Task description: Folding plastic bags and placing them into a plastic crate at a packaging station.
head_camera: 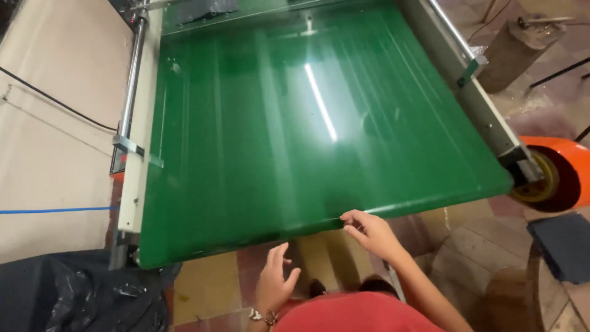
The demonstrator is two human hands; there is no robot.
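Your right hand point(369, 232) is touching the near edge of the green conveyor belt point(307, 123), its fingers open and curled at the rim, gripping nothing. Your left hand point(273, 280) is hovering open just below that edge, fingers spread, holding nothing. An orange roller point(562, 175) is sitting at the belt's right corner, and black plastic sheeting point(80, 292) is lying at lower left.
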